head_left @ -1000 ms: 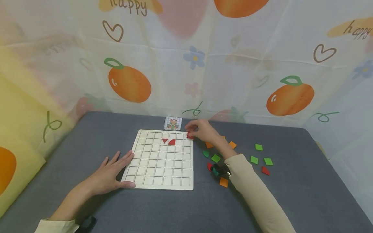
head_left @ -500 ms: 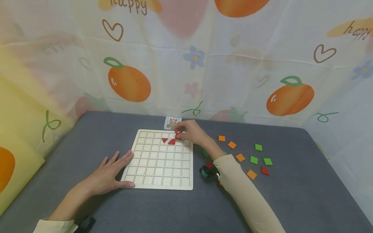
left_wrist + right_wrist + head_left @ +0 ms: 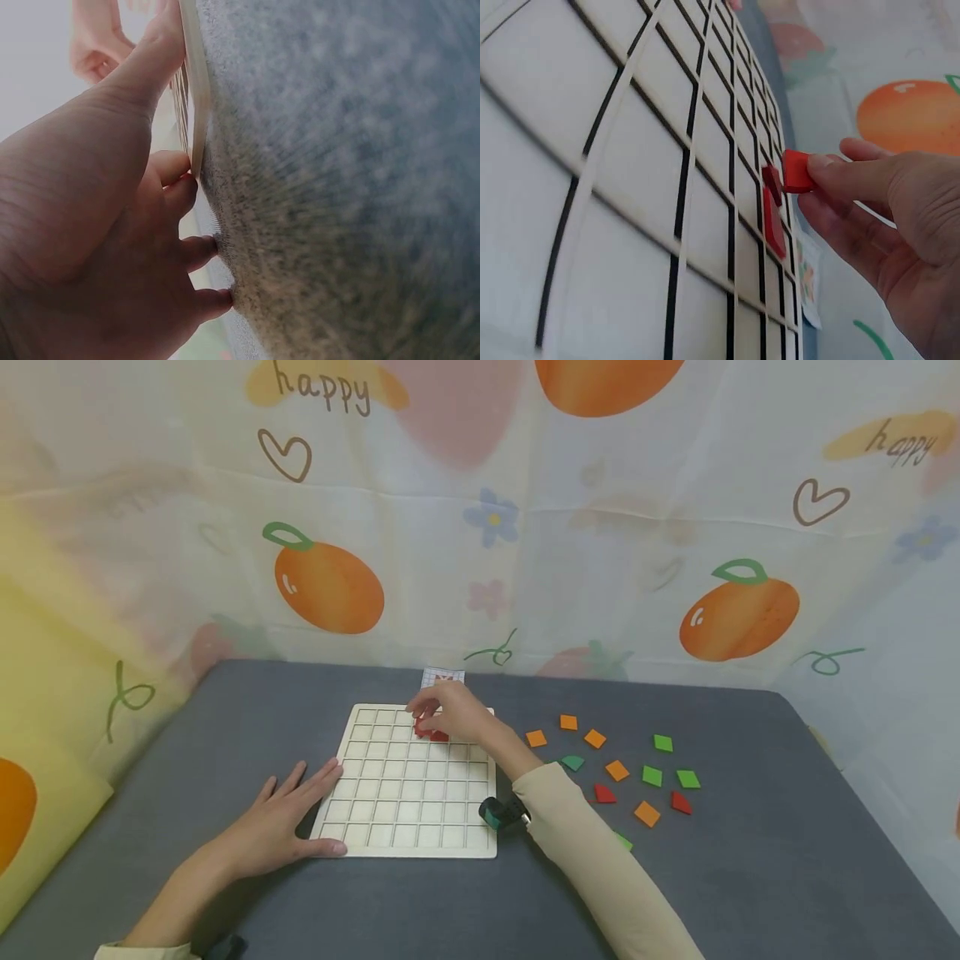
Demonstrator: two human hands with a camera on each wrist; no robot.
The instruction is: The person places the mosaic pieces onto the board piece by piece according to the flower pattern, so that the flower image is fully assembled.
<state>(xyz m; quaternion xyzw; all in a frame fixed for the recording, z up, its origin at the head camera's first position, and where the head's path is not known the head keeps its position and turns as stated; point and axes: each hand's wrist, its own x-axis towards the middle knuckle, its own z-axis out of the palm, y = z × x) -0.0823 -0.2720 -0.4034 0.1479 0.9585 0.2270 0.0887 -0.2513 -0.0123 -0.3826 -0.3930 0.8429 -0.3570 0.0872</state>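
A white square grid board (image 3: 408, 789) lies on the dark table. My left hand (image 3: 273, 818) rests at its left edge, fingers spread, with the thumb on the near left corner. Over the board's far rows, my right hand (image 3: 456, 712) pinches a red tile (image 3: 798, 172) between thumb and fingers. In the right wrist view the tile is held just beyond two pieces in the grid, a flat red piece (image 3: 774, 225) and a smaller dark red piece (image 3: 772, 184). The right hand partly hides these pieces in the head view.
Behind the board lies a small picture card (image 3: 444, 674), partly covered by the right hand. Loose orange tiles (image 3: 617, 770), green tiles (image 3: 652, 776) and red tiles (image 3: 681, 802) are scattered to the right. A printed cloth (image 3: 420, 568) hangs behind the table.
My right hand has moved left from the board's far right corner, carrying the red tile over the far rows. The left hand has stayed put. The head view has shifted slightly.
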